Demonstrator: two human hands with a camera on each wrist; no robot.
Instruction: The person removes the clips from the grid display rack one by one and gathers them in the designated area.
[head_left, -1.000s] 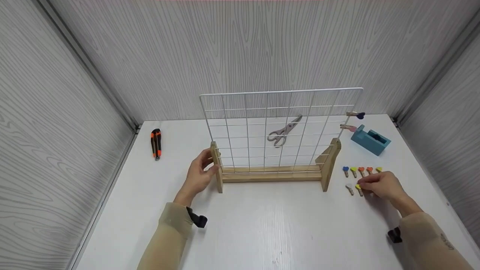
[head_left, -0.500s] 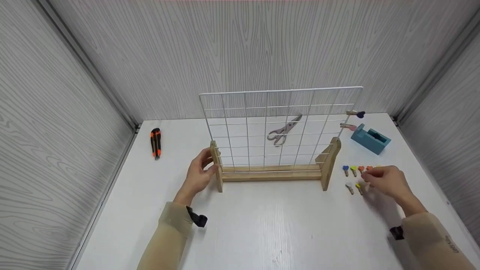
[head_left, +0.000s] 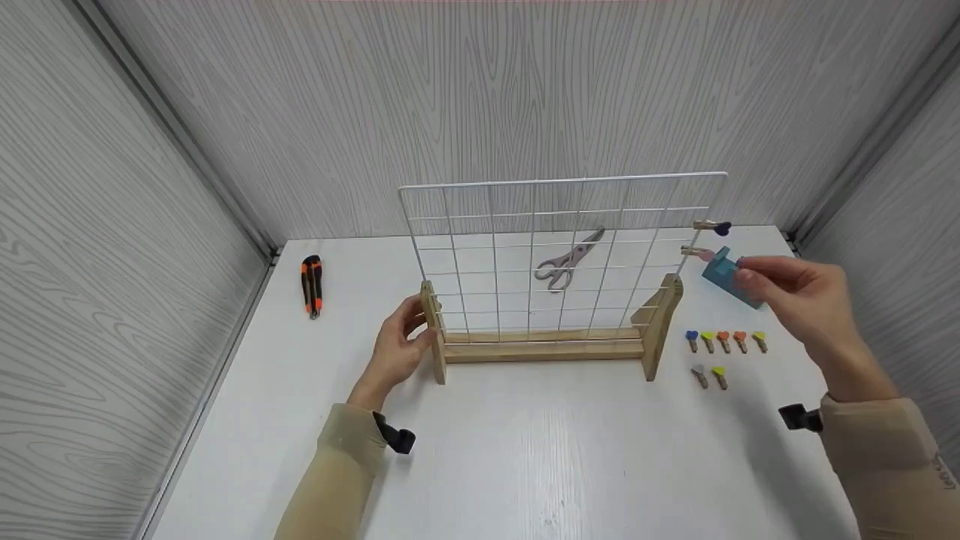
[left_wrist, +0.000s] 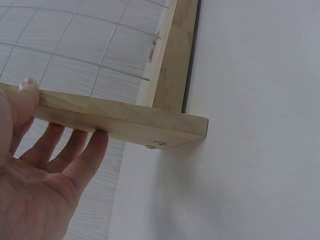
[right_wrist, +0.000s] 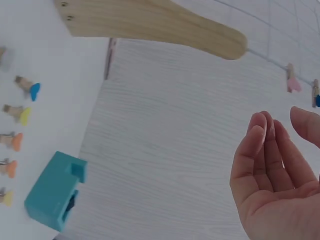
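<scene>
My left hand [head_left: 399, 349] grips the left wooden upright [head_left: 433, 330] of a stand carrying a white wire grid [head_left: 551, 255]. The left wrist view shows the thumb on one side of that upright [left_wrist: 120, 117] and the fingers on the other. My right hand [head_left: 814, 304] is raised right of the grid, thumb and forefinger pinched; a small bluish bit of a mini clothespin [head_left: 741, 262] shows at the tips, mostly hidden. Two heart clothespins, dark blue [head_left: 721, 228] and pink [head_left: 706, 255], are clipped on the grid's right edge.
Several mini clothespins lie in two rows, including a blue one [head_left: 691, 340] and a silver one [head_left: 700, 375]. A teal tape dispenser [head_left: 726, 283] sits partly behind the right hand. Scissors [head_left: 568, 262] lie behind the grid. A utility knife [head_left: 312, 286] lies far left.
My right hand has risen from beside the rows of clothespins toward the grid's right edge, now in front of the tape dispenser. The left hand has stayed on the upright.
</scene>
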